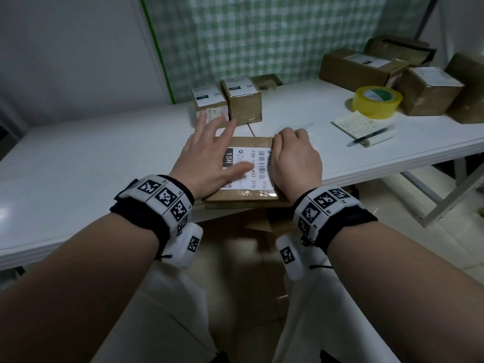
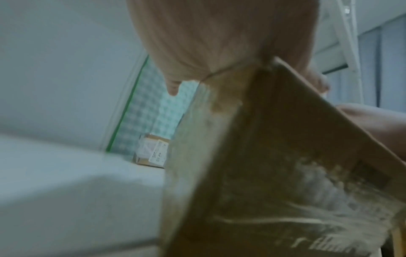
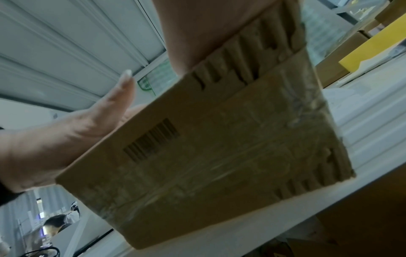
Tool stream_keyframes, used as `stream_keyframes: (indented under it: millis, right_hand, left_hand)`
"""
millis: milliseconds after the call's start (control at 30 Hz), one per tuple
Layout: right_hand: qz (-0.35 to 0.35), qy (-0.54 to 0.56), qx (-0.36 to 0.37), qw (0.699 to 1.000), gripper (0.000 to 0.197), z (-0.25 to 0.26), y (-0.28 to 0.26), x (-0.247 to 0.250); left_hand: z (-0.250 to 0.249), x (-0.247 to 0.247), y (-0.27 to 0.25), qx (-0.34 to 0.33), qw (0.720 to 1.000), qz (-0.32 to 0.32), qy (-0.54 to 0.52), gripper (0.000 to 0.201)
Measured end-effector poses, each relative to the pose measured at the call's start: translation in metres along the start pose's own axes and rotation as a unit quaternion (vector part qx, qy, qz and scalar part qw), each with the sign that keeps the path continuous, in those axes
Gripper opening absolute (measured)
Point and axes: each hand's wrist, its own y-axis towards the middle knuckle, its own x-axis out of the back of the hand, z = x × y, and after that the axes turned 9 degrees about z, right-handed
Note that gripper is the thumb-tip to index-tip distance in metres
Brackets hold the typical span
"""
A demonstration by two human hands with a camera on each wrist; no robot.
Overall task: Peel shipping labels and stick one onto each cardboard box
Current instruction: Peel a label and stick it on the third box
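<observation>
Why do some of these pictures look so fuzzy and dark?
Head view: dim room, left hand slightly smeared, shipping label readable. Left wrist view: the cardboard box is too close, so blurry. Right wrist view: soft, its printed barcode still shows.

You face a white table [image 1: 78,158] set against a pale wall [image 1: 65,48]. Beyond the grip hangs a green-checked curtain [image 1: 262,35] with a green edge strip. Below the grip lies a tiled floor [image 1: 458,244], dimly lit.
</observation>
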Motion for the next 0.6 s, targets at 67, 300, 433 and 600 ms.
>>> stream_keyframes:
  millis: [67, 300, 433, 600]
  right_hand:
    - [0.015, -0.013, 0.014, 1.000, 0.033, 0.002, -0.001, 0.004]
    - [0.038, 0.065, -0.006, 0.997, 0.033, 0.013, -0.013, 0.026]
    - [0.057, 0.106, -0.037, 0.992, 0.036, 0.012, -0.007, 0.025]
    - [0.027, 0.161, -0.061, 0.985, 0.041, 0.009, 0.003, 0.034]
  left_hand:
    - [0.006, 0.004, -0.001, -0.017, 0.999, 0.039, 0.026, 0.113]
    - [0.007, 0.013, -0.013, -0.034, 0.991, 0.125, 0.016, 0.141]
    - [0.004, 0.016, -0.015, -0.022, 0.990, 0.135, 0.018, 0.138]
    - [0.006, 0.021, -0.017, 0.027, 0.994, 0.095, -0.040, 0.129]
